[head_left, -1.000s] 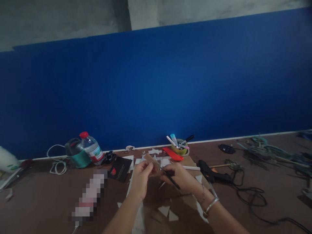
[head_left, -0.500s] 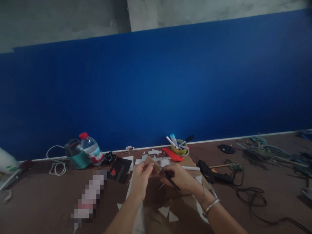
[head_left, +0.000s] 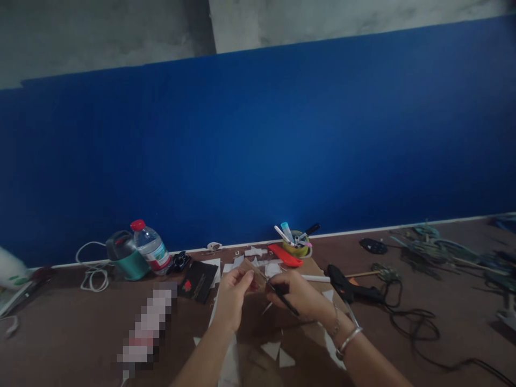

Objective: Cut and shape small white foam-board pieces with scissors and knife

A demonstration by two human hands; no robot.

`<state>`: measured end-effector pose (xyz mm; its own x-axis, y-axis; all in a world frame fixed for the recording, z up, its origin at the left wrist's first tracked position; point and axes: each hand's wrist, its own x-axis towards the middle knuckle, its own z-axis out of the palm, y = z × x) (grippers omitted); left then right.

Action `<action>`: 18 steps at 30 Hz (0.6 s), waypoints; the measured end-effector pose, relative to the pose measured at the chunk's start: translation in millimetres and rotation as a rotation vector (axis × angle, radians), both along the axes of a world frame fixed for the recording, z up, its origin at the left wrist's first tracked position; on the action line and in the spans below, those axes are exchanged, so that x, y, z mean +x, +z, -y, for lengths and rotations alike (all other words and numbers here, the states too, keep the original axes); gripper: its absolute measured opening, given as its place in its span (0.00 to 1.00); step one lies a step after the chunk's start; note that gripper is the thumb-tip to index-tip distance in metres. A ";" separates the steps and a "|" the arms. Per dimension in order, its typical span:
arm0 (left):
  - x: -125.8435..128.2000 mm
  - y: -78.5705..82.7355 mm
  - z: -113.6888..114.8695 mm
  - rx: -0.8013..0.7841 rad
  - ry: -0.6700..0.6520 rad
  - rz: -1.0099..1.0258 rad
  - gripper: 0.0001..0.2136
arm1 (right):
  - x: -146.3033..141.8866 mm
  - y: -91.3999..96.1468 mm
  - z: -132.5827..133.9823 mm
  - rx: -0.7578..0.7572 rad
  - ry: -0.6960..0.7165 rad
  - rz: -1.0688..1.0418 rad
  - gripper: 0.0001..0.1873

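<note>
My left hand pinches a small piece of brown cardboard between thumb and fingers, raised over the middle of the work area. Close on its right, my right hand is closed around a slim dark pen-like tool. The tool's tip meets the cardboard piece at its right side; its exact kind is not clear. White paper triangles lie below the hands on a brown cardboard sheet. More white paper scraps are scattered just behind the hands.
A black glue gun with a cord lies to the right. Behind stand a yellow tape roll holding pens and a red object. On the left are a water bottle, a black booklet and a green-grey container.
The cardboard piece and the dark tool have shifted very slightly between my fingers. Both hands stay in nearly the same place, with the same grips.
</note>
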<state>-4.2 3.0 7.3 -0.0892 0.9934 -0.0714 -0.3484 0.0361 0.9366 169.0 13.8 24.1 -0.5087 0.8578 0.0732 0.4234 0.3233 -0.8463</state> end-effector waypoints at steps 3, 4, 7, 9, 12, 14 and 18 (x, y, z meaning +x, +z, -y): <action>-0.9 0.4 -0.2 -0.002 -0.021 0.038 0.12 | -1.9 0.8 -0.2 0.012 -0.001 0.006 0.07; -1.2 0.2 -0.4 -0.001 -0.025 0.042 0.12 | -2.4 0.6 -0.4 0.011 -0.001 0.007 0.06; -0.8 -0.7 -0.4 -0.002 -0.033 0.028 0.12 | -3.3 -0.8 -0.6 0.023 -0.007 0.009 0.05; 0.7 -0.8 0.3 -0.008 -0.044 0.011 0.12 | -3.6 -1.8 -0.5 0.046 -0.009 0.014 0.03; 2.9 0.2 1.7 -0.007 -0.050 -0.006 0.11 | -4.4 -2.8 -0.5 0.047 -0.011 0.003 0.03; 3.3 1.0 2.2 -0.003 -0.048 0.001 0.12 | -5.3 -3.7 -0.5 0.029 -0.016 -0.024 0.04; 2.6 1.0 1.8 -0.012 -0.048 0.017 0.12 | -6.4 -4.9 -0.5 0.033 -0.029 -0.046 0.07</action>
